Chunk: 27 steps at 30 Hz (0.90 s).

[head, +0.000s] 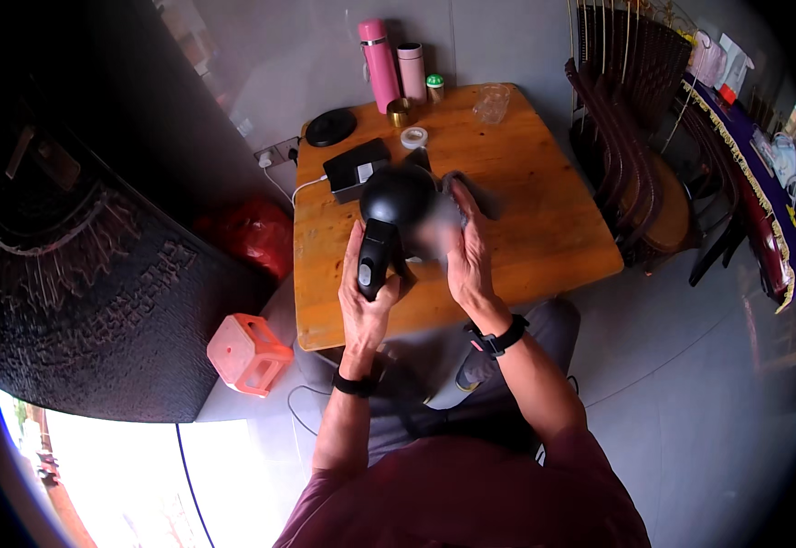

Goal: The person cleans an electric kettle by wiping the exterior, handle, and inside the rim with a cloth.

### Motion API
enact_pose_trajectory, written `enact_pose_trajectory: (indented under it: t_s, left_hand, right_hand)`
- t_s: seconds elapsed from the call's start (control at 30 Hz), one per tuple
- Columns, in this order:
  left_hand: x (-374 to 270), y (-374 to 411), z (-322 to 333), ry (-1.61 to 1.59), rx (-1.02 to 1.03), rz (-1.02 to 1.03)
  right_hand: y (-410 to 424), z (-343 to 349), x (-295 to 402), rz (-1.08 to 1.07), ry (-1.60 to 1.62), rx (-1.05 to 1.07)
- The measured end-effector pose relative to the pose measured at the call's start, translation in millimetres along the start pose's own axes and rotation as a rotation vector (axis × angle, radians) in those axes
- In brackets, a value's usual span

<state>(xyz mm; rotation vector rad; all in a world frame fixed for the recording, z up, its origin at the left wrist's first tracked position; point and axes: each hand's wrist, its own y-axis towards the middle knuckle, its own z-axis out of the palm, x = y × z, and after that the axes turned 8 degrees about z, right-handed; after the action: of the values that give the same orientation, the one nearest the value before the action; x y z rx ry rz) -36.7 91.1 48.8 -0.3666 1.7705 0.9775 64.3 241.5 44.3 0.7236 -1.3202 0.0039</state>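
My left hand (365, 308) is closed on the handle of a black electric kettle (398, 195), held up over the near part of the wooden table (535, 178). The kettle's body is tilted, and its far right side is blurred. Just right of it, my right hand (470, 257) has a dark grey cloth (483, 198) at its fingers. Whether the cloth touches the kettle cannot be told. Behind the kettle lie a black box (350, 181) with a white cable, a roll of white tape (414, 138) and a round black kettle base (330, 127).
A pink thermos (379, 68), a light pink bottle (411, 72), a green-capped container (435, 89), a gold-coloured bowl (400, 113) and a clear plastic cup (492, 103) stand at the table's back. A pink plastic stool (240, 353) is at left; dark wicker chairs (637, 137) are at right.
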Motion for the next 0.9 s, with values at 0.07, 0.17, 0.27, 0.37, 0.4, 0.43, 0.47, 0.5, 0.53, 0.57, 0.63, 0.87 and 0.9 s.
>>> enact_pose_trajectory:
  t_s: [0.07, 0.17, 0.27, 0.37, 0.4, 0.43, 0.47, 0.5, 0.53, 0.57, 0.63, 0.87, 0.9]
  left_hand:
    - [0, -1, -3, -0.080, -0.046, -0.064]
    - [4, -3, -9, -0.205, -0.143, -0.089]
    - [-8, -3, -16, -0.494, -0.280, -0.212]
    - [-51, -11, -11, -0.768, -0.456, -0.287]
    - [-58, -15, -10, -0.806, -0.384, -0.295]
    - [-62, -20, -9, -0.851, -0.315, -0.302]
    - [-66, -25, -6, -0.897, -0.243, -0.309]
    - [-74, -32, 0, -0.890, -0.205, -0.342]
    - [-82, -37, 8, -0.881, -0.157, -0.375]
    - [-86, -44, 16, -0.874, -0.102, -0.409]
    - [-77, -65, 33, -0.963, 0.127, -0.404]
    - [-69, -129, 76, -0.807, 0.541, -0.435]
    - [-65, -137, 78, -0.761, 0.585, -0.377]
  right_hand:
    - [1, 6, -33, 0.126, 0.016, -0.077]
    - [-4, -8, -52, 0.426, 0.140, 0.014]
    - [-17, -19, -57, 0.460, 0.277, -0.048]
    - [-33, -36, 14, 0.480, 0.400, -0.019]
    - [-39, -46, 18, 0.399, 0.396, -0.064]
    - [-50, -56, 27, 0.383, 0.359, -0.126]
    - [-61, -63, 41, 0.381, 0.327, -0.203]
    - [-72, -71, 55, 0.374, 0.290, -0.280]
    - [-90, -91, 53, 0.323, 0.316, -0.247]
    - [-103, -115, 49, 0.352, 0.385, -0.198]
    - [-118, -128, 77, 0.306, 0.286, -0.400]
    - [-178, -202, 99, 0.406, 0.252, -0.720]
    - [-187, -203, 98, 0.384, 0.245, -0.725]
